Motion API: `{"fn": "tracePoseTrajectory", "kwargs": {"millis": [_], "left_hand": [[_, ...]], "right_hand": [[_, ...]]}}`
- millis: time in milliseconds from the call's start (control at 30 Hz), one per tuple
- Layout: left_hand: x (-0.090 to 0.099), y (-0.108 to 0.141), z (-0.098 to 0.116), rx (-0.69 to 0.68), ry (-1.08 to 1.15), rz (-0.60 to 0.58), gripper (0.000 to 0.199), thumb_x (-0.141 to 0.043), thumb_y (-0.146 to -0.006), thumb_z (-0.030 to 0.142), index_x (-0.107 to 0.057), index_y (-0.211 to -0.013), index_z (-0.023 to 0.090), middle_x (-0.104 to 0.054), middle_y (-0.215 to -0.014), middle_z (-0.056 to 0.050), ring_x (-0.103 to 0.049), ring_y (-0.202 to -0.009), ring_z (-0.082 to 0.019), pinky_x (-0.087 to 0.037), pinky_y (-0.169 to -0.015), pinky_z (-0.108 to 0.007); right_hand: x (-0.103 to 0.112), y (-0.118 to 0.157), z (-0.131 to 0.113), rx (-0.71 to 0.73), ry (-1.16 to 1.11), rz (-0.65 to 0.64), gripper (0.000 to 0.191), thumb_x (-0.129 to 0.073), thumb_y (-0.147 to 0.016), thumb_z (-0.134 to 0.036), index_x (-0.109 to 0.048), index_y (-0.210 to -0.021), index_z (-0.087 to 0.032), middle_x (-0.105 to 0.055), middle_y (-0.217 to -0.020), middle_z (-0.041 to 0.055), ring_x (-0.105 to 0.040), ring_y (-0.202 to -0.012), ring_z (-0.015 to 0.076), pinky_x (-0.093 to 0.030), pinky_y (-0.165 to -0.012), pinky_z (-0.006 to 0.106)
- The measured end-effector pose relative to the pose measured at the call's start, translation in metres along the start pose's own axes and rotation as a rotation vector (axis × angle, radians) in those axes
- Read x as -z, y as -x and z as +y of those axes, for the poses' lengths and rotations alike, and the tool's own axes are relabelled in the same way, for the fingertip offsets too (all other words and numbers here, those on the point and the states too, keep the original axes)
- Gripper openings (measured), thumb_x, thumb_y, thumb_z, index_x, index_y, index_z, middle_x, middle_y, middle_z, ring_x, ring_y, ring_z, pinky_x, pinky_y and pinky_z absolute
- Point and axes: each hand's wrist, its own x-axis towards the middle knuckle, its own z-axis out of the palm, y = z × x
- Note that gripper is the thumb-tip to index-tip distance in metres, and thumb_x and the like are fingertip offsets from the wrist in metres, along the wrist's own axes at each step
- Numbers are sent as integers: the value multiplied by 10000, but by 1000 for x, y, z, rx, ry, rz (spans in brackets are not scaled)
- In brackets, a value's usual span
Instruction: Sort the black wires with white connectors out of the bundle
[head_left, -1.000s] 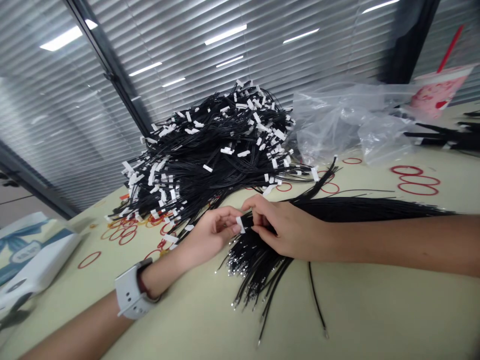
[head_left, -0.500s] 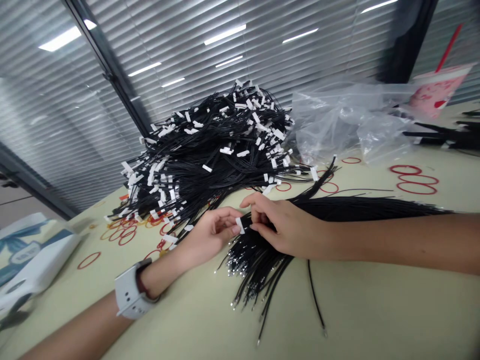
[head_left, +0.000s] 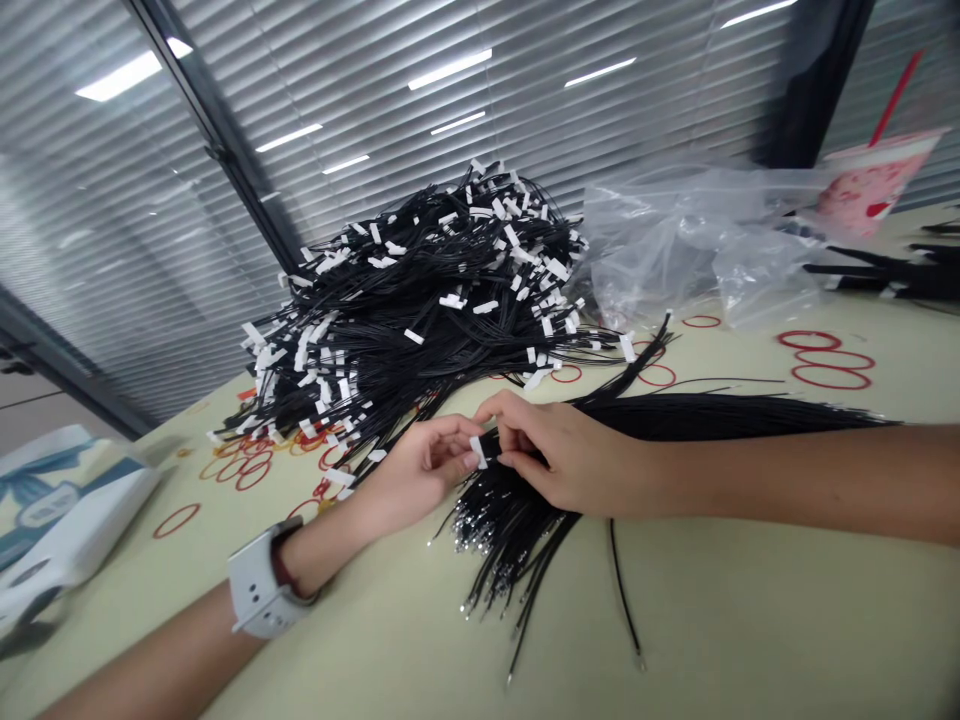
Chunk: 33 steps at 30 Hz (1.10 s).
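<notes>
Between the fingertips of my left hand is a small white connector, pinched by thumb and finger. Just to its right, my right hand is closed, its thumb and forefinger meeting at the end of a black wire by the connector. Under both hands lies a thick bundle of black wires with shiny metal terminals at the near end; the bundle runs off to the right behind my right forearm. One stray wire sticks out toward me.
A large heap of black wires with white connectors stands behind my hands. Red rubber bands are scattered about. Clear plastic bags and a pink cup with a straw are at back right; a tissue pack lies left.
My right hand has shifted slightly left, its fingertips closer to the white connector. The left hand stays nearly where it was.
</notes>
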Motion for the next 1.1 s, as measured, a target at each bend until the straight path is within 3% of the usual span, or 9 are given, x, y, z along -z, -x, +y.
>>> {"fn": "tracePoseTrajectory", "kwargs": {"millis": [133,300,667,933,1100], "left_hand": [[0,0,-2,-10,18,-19,148,-559,-758,190,-525,-892,137,-549,-765,-13,-498,-713,-110,-381,-669,-250],[-1,1,-4,-52,3,-29,93,-525,-782,196,-500,-857,148,-498,-703,8,-455,-655,-99,-351,-603,-234],[-4,3,5,-139,-34,-42,71,-497,-766,121,-494,-700,147,-532,-683,5,-482,-651,-92,-374,-612,-213],[-4,-1,5,-64,4,78,69,-531,-753,131,-557,-816,121,-554,-718,-15,-487,-665,-99,-362,-623,-224],[5,-4,-2,9,164,49,73,-538,-763,148,-529,-828,116,-523,-681,6,-459,-607,-75,-324,-586,-213]], "right_hand": [[0,-1,2,-22,-52,-15,299,-397,-780,-118,-358,-1063,-204,-517,-684,-34,-464,-590,76,-315,-542,194],[-3,-3,0,-14,40,7,255,-362,-794,-108,-391,-1034,-187,-516,-696,-20,-466,-605,88,-315,-551,209],[-6,-4,1,210,169,16,219,-368,-748,-11,-494,-843,-163,-530,-788,18,-470,-690,100,-356,-623,223],[-3,-5,3,25,205,17,193,-362,-824,-90,-506,-928,-165,-546,-828,24,-482,-726,114,-365,-646,247],[16,-5,-9,195,534,-63,208,-413,-801,-74,-551,-936,-150,-540,-875,72,-465,-784,173,-349,-686,314]]}}
